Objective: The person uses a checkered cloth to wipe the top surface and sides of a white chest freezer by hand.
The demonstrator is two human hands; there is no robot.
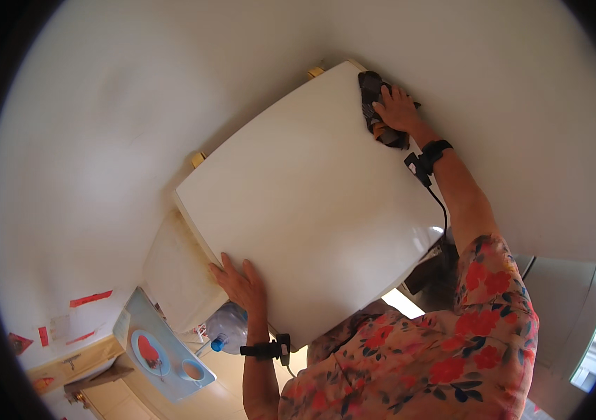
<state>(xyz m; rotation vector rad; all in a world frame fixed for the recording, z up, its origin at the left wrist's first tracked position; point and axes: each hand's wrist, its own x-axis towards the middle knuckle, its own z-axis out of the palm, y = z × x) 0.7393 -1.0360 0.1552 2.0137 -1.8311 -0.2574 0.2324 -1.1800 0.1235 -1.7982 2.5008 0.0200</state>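
Observation:
In front of me is the broad white top [298,194] of a boxy appliance, probably a refrigerator, set into a corner of pale walls. My right hand [398,108] lies over a dark checked cloth [374,102] and presses it against the far right corner of the top. The cloth is bunched, with a brownish-orange patch at its near end. At the left edge of the top, my left hand [242,286] rests with its fingers apart and holds nothing. Its fingertips lie on the surface and its rim.
Below my left hand sits a clear plastic bottle [229,328] with a blue cap. A printed blue board [166,346] stands out at lower left, near a wooden ledge [80,361]. Two yellowish brackets [199,159] line the back edge. A cable [442,207] hangs from my right wrist strap.

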